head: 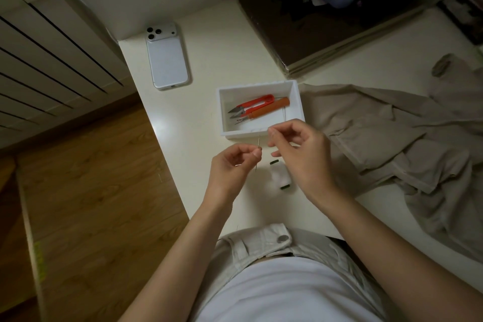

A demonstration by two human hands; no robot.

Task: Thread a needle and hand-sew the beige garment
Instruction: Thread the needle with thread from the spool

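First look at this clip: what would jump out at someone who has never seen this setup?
The two hands meeting over the table draw the eye: the left hand pinches an upright needle, and the right hand holds its fingertips pinched just beside it, any thread too fine to see. Just beyond them, red snips stand out in a white tray, and the beige garment lies crumpled at the right.
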